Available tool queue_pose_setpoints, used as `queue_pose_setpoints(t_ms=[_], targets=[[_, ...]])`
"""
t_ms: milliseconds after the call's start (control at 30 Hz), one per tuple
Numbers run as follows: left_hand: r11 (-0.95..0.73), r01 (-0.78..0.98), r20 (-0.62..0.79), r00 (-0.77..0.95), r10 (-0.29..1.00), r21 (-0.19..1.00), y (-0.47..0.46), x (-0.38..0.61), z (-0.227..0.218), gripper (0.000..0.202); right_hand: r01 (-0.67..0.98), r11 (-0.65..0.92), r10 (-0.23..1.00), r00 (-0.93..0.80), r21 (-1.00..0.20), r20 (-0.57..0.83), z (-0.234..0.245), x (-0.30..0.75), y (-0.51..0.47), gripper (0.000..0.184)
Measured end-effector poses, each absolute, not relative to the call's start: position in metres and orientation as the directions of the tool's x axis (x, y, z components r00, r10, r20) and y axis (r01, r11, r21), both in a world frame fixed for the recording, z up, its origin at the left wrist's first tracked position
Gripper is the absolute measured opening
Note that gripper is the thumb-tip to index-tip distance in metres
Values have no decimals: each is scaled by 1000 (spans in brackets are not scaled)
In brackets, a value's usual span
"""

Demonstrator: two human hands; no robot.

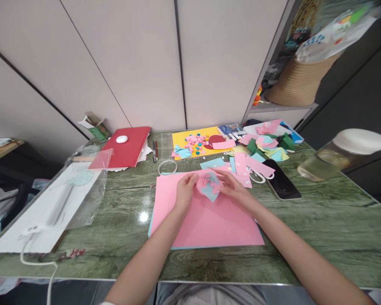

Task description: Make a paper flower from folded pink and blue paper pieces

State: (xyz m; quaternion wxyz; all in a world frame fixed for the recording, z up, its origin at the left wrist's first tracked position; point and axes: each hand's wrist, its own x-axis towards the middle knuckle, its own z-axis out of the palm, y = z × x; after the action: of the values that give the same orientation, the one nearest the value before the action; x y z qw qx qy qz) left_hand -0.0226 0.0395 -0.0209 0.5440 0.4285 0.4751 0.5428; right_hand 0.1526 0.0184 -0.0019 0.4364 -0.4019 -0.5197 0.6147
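Note:
Between my two hands is a folded paper flower (pixel 208 186) in pink and light blue, held just above a large pink sheet (pixel 216 224). My left hand (pixel 186 188) pinches the flower's left edge between thumb and fingers. On the other side, my right hand (pixel 233 186) has its fingers along the flower's right edge, thumb side towards me. A light blue sheet shows under the pink one along its edges. Just beyond the right hand lie pink paper strips (pixel 241 164) and white-handled scissors (pixel 257 176), partly covered by paper.
A black phone (pixel 282 180) and a lidded bottle (pixel 330 161) stand to the right. Behind are a yellow sheet (pixel 180 137) with small paper pieces and several folded flowers (pixel 268 144). A tape roll (pixel 167 167), red folder (pixel 130 146) and white power strip (pixel 59 205) lie leftward.

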Motion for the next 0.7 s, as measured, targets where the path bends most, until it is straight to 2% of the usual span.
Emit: queue_pose_setpoints(t_ms=[133, 267, 467, 700], targets=[[125, -378, -138, -7, 990, 917, 42, -24, -23, 32, -383, -351, 880, -448, -854, -160, 1, 152, 18, 46], [144, -420, -164, -13, 986, 896, 42, -23, -25, 33, -448, -526, 817, -503, -722, -283, -6, 151, 20, 46], [96, -386, -118, -34, 992, 917, 39, -19, -26, 31, -448, -519, 828, -475, -728, -298, -14, 146, 18, 40], [126, -196, -125, 17, 992, 973, 45, -31, -19, 28, -381, -471, 832, -490, -795, -259, -15, 149, 21, 30]])
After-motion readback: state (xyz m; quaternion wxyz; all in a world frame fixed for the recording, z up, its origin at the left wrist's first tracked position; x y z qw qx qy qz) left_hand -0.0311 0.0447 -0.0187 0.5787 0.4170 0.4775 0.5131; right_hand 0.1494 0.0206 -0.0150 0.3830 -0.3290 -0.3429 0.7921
